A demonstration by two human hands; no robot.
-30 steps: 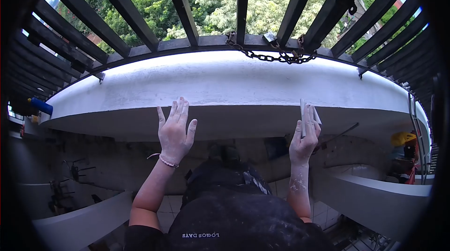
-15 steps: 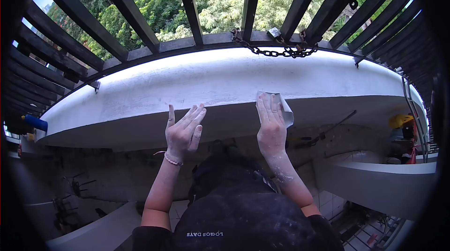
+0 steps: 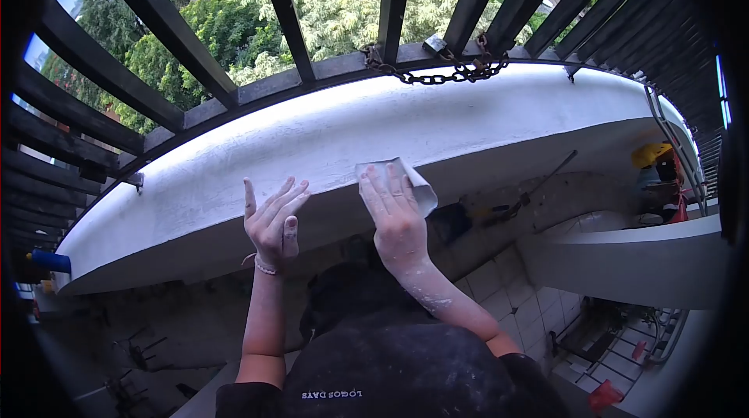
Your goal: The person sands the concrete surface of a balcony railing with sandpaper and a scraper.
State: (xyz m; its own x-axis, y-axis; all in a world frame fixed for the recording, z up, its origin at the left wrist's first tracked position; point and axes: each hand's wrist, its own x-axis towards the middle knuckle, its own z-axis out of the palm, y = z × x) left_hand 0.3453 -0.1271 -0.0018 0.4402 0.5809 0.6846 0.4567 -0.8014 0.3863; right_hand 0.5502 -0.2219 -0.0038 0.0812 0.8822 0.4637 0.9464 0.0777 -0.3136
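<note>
A white-painted ledge [image 3: 312, 133] curves across the view below the dark railing. My right hand [image 3: 399, 223], dusted white, presses a grey sheet of sandpaper [image 3: 424, 196] flat against the ledge's near edge. One corner of the sheet curls out past the fingers, and its underside against the ledge is hidden. To the left, my left hand [image 3: 273, 223] is raised in front of the same edge with its fingers spread and nothing in them. White powder covers its fingers too, and a braided bracelet [image 3: 265, 265] circles the wrist.
Dark slanted railing bars [image 3: 285, 16] rise behind the ledge. A rusty chain [image 3: 437, 77] with a padlock [image 3: 434, 44] hangs from the rail. On the left stands a blue cylindrical object [image 3: 51, 261]; on the right, a yellow item [image 3: 650, 155] and a lower white wall [image 3: 624, 240].
My right hand and the sandpaper have moved left along the ledge edge, nearer my left hand. The left hand shifts slightly left in view, and the camera's view has turned.
</note>
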